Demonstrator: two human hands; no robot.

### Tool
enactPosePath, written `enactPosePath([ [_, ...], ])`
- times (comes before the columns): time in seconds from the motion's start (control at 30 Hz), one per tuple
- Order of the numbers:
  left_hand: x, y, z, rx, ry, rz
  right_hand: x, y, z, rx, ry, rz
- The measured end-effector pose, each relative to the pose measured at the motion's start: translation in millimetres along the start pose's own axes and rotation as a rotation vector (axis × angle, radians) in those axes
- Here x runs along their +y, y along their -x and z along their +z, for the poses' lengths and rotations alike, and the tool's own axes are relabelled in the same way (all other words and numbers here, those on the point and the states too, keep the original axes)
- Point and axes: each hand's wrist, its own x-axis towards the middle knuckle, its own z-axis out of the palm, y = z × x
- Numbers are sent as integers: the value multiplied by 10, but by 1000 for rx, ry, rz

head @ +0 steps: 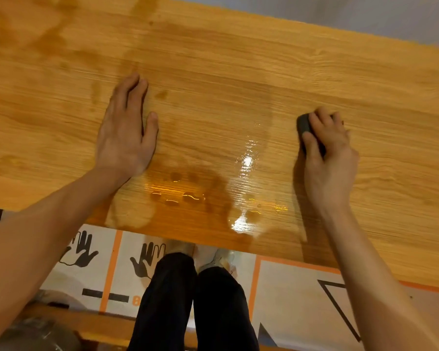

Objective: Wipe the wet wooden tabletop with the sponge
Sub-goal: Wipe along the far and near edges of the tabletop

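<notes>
The wooden tabletop (238,72) fills most of the head view. Water (246,163) shines in a streak down its middle, with droplets and small puddles (188,197) near the front edge and darker damp patches at the far left. My right hand (327,153) grips a dark sponge (304,126) and holds it against the wood to the right of the wet streak. My left hand (127,130) rests flat on the table with straight fingers, left of the wet area.
The table's front edge (162,234) runs across the lower part of the view. Below it are my dark trouser legs (195,300), light shoes and a floor mat (289,300) printed with hand outlines and orange lines. A pale wall lies beyond the far edge.
</notes>
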Motion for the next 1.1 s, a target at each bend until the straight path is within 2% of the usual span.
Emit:
enactPosePath([
  [0.23, 25, 5, -12, 2, -4, 9, 23, 1118, 35, -257, -15, -410],
  [0.3, 33, -3, -14, 2, -9, 16, 45, 1051, -25, -340, -38, -471],
  [0.37, 47, -8, -17, 2, -13, 5, -59, 694, 34, -350, -54, -420],
  [0.47, 45, 2, -11, 13, -30, 2, -287, 26, 298, -141, -67, -205],
  [0.53, 28, 15, -11, 12, -39, 13, -420, 5, 435, -73, -70, -153],
  [0.7, 21, 17, -3, -5, -19, -5, -372, 1220, 319, -288, -36, -408],
  [0.8, 15, 2, -1, -12, -16, -8, -350, 1108, 306, -363, -51, -430],
  [0.87, 18, 5, 0, -11, -12, -3, -480, 732, 421, -334, -25, -393],
  [0.97, 16, 24, -2, -5, -12, 16, -729, 262, 656, -176, -53, -222],
  [1.03, 15, 25, -13, -10, -8, 21, -827, 390, 737, -142, -57, -182],
  [1.1, 18, 31, -14, -17, -6, 16, -818, 829, 699, -196, -21, -270],
])
